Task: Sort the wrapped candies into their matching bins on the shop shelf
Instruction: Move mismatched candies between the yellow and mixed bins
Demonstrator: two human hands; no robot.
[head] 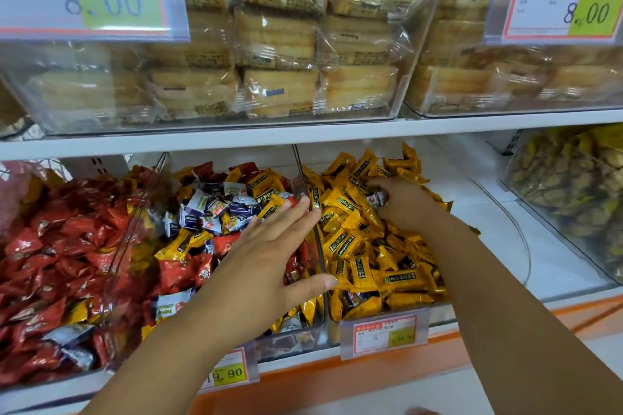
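Three bins: mixed bin, red bin leftward, yellow bin rightward. Two hands: left hand straight-fingered, empty, above mixed bin; right hand pinching one white candy.

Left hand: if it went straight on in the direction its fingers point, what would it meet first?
Probably the clear divider just beyond the left hand; its fingertips look almost at it. If the hand is higher, the yellow candies beyond come first; depth is unclear.
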